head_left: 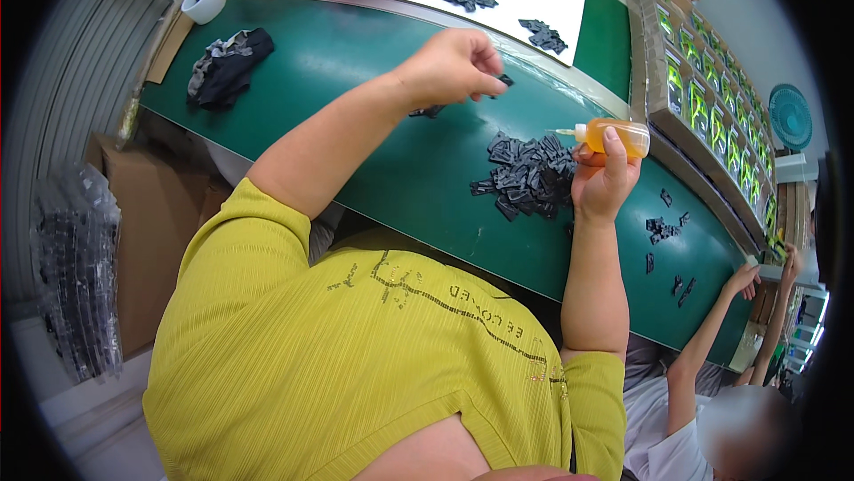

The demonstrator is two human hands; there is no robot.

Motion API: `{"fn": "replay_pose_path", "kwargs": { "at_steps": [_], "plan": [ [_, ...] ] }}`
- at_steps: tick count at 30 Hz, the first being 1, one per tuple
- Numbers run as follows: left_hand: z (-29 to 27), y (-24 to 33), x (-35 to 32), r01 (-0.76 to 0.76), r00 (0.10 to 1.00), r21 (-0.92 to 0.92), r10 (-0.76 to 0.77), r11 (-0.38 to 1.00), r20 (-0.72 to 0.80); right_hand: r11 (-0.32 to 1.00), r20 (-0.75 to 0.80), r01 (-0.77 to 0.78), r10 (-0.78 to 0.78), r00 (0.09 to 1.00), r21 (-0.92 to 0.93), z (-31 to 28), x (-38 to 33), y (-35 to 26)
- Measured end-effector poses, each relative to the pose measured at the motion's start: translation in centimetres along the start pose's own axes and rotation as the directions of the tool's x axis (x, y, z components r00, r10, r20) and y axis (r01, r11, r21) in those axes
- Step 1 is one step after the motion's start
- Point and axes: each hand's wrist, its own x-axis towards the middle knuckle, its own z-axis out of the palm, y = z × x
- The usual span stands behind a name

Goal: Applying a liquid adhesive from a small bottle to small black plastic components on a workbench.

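Yellow shirt (374, 365) nearest; hands over green worktop (356, 80).
Right hand (603, 180) grasps orange bottle (614, 137) above black parts pile (529, 176); left hand (454, 67) pinches one black part (504, 80).

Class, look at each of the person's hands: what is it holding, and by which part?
The right hand grips a small orange bottle around its body. The left hand pinches a small black part by one end.

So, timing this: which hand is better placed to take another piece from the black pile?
Likely the left hand: it pinches only a small black part. The right hand, beside the pile of black plastic parts, holds the orange squeeze bottle.
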Motion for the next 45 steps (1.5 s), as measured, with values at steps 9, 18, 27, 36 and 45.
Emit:
{"fn": "replay_pose_path", "kwargs": {
  "at_steps": [9,18,27,36,45],
  "plan": [
    [4.7,-3.4,0.8,0.174,0.973,-0.349,-0.105,0.921,0.207,0.975,0.029,0.094,-0.090,0.995,-0.201,0.0,0.6,1.1],
    [4.7,-3.1,0.9,0.188,0.970,-0.358,-0.115,0.915,0.215,0.937,0.051,0.128,-0.117,0.992,-0.325,1.1,0.1,1.3],
    [4.8,-2.8,0.7,0.196,0.966,-0.301,-0.132,0.933,0.221,0.941,0.025,0.124,-0.122,0.992,-0.316,1.3,-0.1,1.4],
    [4.7,-2.9,0.7,0.178,0.969,-0.295,-0.115,0.939,0.220,0.922,0.068,0.143,-0.127,0.990,-0.359,1.3,0.0,1.4],
    [4.6,-2.7,0.8,0.190,0.971,-0.305,-0.132,0.933,0.201,0.951,0.060,0.150,-0.139,0.988,-0.270,0.1,0.3,1.2]
  ]
}}
